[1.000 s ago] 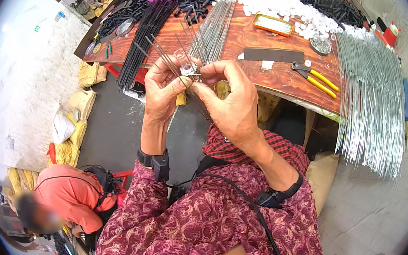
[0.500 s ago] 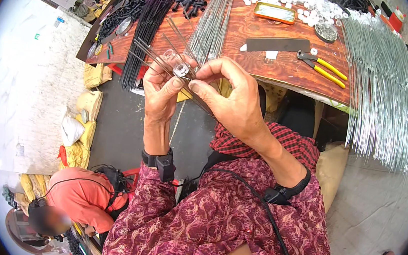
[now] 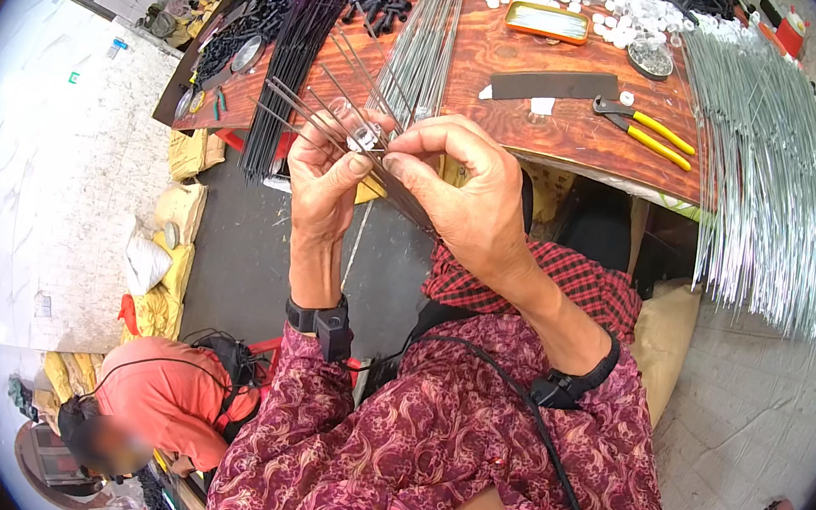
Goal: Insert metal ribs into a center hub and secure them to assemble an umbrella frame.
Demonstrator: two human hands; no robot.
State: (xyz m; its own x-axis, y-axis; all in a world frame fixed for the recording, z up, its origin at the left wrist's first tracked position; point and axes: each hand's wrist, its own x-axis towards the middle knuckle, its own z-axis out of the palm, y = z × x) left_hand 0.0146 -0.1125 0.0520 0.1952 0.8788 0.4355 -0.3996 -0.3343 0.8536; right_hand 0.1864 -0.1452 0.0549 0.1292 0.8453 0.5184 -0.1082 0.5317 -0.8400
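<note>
In front of me, near the table's edge, a small clear plastic hub (image 3: 366, 137) sits with several thin dark metal rods (image 3: 297, 101) fanning out from it. My left hand (image 3: 323, 185) is closed around the hub and the rods, its thumb just below the hub. From the right, my right hand (image 3: 485, 198) pinches with thumb and forefinger close beside the hub, where the rods meet it. What lies between those fingertips is too small to make out. More rod ends run below my right hand.
Pliers with yellow handles (image 3: 657, 147), a dark flat strip (image 3: 558, 88) and an orange-rimmed tin (image 3: 547, 23) lie on the wooden table (image 3: 582, 139). Silver wires (image 3: 767, 195) overhang it at right; black rods (image 3: 281, 89) and silver rods (image 3: 420, 45) lie left. A co-worker (image 3: 170, 399) sits lower left.
The hub has tilted slightly in my left hand, and my right thumb and forefinger have shifted a little beside it. Both hands stay in nearly the same place.
</note>
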